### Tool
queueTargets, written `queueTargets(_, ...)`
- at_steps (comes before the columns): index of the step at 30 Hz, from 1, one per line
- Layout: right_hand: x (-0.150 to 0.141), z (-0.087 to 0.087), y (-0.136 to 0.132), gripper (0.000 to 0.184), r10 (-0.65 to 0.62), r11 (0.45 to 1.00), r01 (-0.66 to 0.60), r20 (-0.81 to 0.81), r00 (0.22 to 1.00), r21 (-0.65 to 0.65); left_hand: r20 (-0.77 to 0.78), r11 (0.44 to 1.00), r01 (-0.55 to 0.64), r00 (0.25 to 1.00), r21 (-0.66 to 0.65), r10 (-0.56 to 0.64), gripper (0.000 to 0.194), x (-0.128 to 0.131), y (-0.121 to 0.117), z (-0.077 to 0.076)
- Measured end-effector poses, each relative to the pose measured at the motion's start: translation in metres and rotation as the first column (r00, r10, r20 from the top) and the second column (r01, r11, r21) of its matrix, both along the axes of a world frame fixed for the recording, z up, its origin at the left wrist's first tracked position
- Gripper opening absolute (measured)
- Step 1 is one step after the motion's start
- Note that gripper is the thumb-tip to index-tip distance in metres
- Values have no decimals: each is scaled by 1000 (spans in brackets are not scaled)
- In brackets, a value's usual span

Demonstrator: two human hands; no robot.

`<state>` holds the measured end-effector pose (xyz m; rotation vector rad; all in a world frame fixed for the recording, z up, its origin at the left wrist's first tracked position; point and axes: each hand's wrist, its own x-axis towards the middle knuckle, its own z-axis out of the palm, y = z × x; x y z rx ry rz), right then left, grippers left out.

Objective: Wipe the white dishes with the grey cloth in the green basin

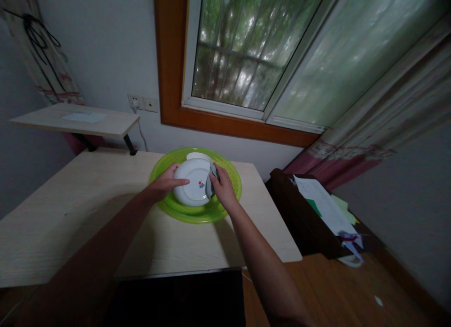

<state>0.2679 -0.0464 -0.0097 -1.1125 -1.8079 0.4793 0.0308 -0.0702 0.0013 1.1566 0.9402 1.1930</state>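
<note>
No readable text: red-and-blue mark (201, 184) on the plate (192, 193) is too small to make out, ditto faint marks (83, 113) on the paper (86, 117) atop the shelf (118, 122).

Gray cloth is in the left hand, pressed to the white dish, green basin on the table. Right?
One slip: the gray cloth is in the right hand, as the head view shows; the left hand grips the dish's edge. The rest holds: cloth against the white dish, green basin on the table.

Dim pic, daylight thru window (303, 55), soft shadows on desk (183, 247), greenery (243, 35) outside blurry, wide-angle distort. nr edges
</note>
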Motion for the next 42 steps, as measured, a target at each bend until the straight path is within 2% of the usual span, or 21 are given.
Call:
queueTargets(5, -2, 18, -5, 51, 40, 995, -50, 122, 992, 82, -38, 999, -21, 999, 32, 22, 68, -1, 1, -2)
queueTargets(12, -30, 35, -23, 51, -58, 976, -5, 280, 958, 219, -34, 997, -11, 999, 75, 13, 68, -6, 0, -8)
queueTargets(18, -59, 46, -39, 48, -17, 958, -105, 417, 909, 268, 30, 992, 31, 999, 124, -35, 66, -5, 4, -15)
queueTargets(22, -65, 49, -43, 48, 38, 942, -188, 469, 882, 279, 46, 986, 37, 998, 165, -45, 65, -5, 7, -18)
queueTargets(28, -51, 42, -31, 51, -27, 969, -62, 349, 937, 241, 11, 995, 0, 1000, 100, -1, 67, -6, 5, -13)
queueTargets(31, -38, 31, -22, 54, -45, 979, -14, 280, 959, 204, 18, 997, -29, 999, 67, 28, 69, -4, 1, -6)
queueTargets(35, -18, 13, -14, 59, -66, 995, 51, 182, 981, 84, 62, 995, -88, 995, 56, 84, 72, -2, -3, 1)
queueTargets(39, -4, 1, -13, 54, -121, 993, 118, 157, 980, 26, 112, 991, -128, 986, 40, 123, 74, -2, -4, 5)
queueTargets(42, -4, 1, -15, 55, -131, 991, 132, 151, 980, 4, 116, 992, -121, 986, 23, 117, 76, -3, -4, 6)
